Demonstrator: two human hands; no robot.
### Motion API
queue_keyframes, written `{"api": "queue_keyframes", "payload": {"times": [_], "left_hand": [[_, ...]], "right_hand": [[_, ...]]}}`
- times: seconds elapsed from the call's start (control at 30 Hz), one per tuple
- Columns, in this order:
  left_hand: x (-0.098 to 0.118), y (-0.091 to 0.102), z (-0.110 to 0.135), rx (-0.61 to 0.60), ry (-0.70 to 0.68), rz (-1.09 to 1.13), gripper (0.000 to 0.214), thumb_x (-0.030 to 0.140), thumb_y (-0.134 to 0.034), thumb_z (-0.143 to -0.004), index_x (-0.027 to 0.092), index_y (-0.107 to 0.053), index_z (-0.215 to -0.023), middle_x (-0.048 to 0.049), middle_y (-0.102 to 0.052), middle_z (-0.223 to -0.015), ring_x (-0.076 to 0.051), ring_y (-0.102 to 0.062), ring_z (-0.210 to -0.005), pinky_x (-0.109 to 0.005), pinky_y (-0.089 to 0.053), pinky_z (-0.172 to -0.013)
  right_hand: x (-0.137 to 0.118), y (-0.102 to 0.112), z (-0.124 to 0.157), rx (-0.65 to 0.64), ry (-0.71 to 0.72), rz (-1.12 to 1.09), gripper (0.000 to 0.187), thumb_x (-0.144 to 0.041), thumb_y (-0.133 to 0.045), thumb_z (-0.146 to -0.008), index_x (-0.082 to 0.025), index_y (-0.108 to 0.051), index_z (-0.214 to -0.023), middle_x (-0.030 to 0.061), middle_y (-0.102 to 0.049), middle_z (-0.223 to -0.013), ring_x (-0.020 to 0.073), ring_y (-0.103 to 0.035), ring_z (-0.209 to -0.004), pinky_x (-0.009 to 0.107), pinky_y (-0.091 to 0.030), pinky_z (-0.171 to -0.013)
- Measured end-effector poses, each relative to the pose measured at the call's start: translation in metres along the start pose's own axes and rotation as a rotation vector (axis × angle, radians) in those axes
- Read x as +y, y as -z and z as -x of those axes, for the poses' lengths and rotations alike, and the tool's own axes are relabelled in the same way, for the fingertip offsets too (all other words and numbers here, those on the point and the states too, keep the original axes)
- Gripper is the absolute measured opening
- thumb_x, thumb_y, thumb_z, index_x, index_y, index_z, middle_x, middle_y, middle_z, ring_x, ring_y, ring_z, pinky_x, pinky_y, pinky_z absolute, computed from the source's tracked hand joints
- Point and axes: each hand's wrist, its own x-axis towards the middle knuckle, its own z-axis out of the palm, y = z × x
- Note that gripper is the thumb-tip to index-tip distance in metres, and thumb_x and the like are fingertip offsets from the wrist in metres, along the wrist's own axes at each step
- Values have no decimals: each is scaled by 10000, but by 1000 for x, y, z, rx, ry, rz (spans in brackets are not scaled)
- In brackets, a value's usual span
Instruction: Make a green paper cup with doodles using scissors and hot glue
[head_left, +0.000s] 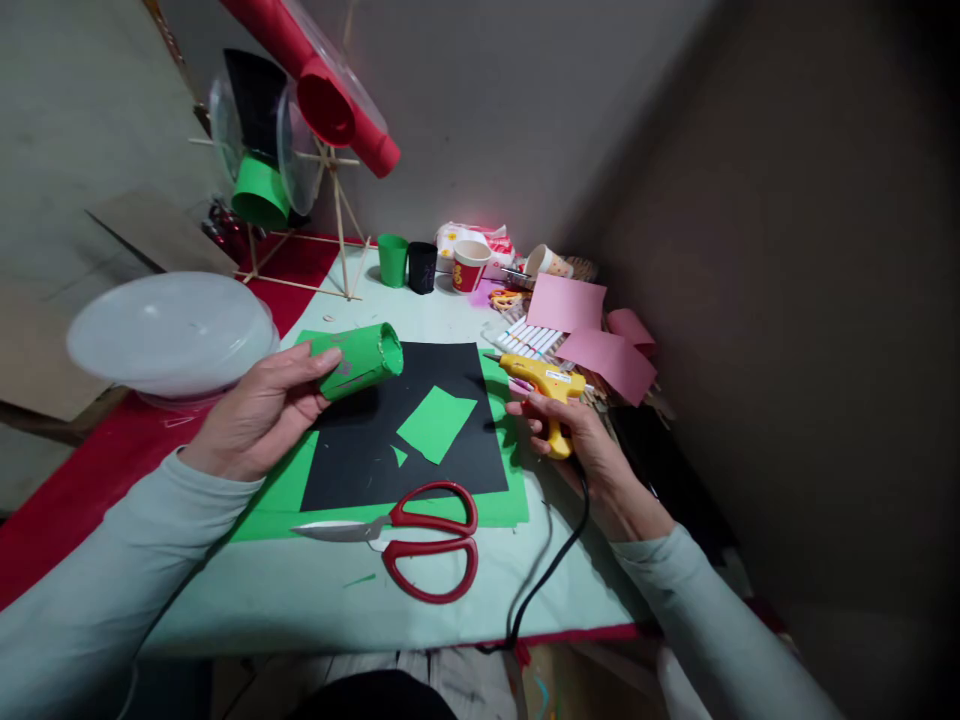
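Observation:
My left hand (259, 415) is closed around a green paper tube (360, 362), tilted so its rough-edged end faces right. In my right hand (581, 435) is a yellow glue gun (544, 376), its nozzle pointing left toward the tube, apart from it. A black cord runs from the gun's handle down over the table edge. Below the tube lies a black sheet (352, 470) on top of green paper (262, 515). A cut green piece (437, 424) and a small green scrap (400, 457) rest on the black sheet. Red-handled scissors (431, 543) lie open in front.
At the back stand a green cup (392, 262), a black cup (422, 268) and a red-and-white paper cup (471, 266). Pink paper (568, 302) and markers (529, 337) lie right. A stick frame (339, 220) with coloured tubes rises back left, behind clear plastic lids (172, 330).

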Motion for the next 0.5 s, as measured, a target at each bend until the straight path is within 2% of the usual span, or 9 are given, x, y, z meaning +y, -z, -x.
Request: {"api": "queue_keyframes", "payload": {"times": [0.07, 0.17, 0.3, 0.5], "left_hand": [[-1, 1, 0, -15, -3, 22, 198, -1, -783, -754, 181, -713, -786, 15, -722, -750, -118, -659, -649, -159, -551, -518], [-3, 2, 0, -14, 5, 15, 192, 6, -779, -771, 174, -710, -834, 7, -727, -768, -115, -656, -647, -154, -551, -523], [-4, 1, 2, -17, 16, 12, 206, -2, -754, -794, 165, -700, -903, -13, -734, -816, -120, -664, -674, -150, -540, -514], [-4, -2, 6, -19, 23, 37, 202, -23, -725, -814, 173, -677, -837, 21, -674, -718, -98, -631, -611, -143, -510, -471]], "right_hand": [[3, 4, -1, 18, -18, 32, 209, -277, -713, -776, -163, -724, -951, 55, -768, -772, 80, -520, -490, 156, -400, -375], [4, 10, -3, 14, -47, 98, 199, -292, -632, -835, -160, -715, -959, 76, -771, -731, 107, -585, -495, 180, -457, -405], [4, 14, -6, -16, -68, 221, 177, -306, -589, -848, -156, -683, -847, 101, -755, -676, 138, -642, -513, 216, -515, -453], [-3, 19, -10, -53, -22, 567, 322, -423, -487, -907, -176, -661, -795, 123, -726, -642, 201, -659, -520, 314, -529, -483]]}}
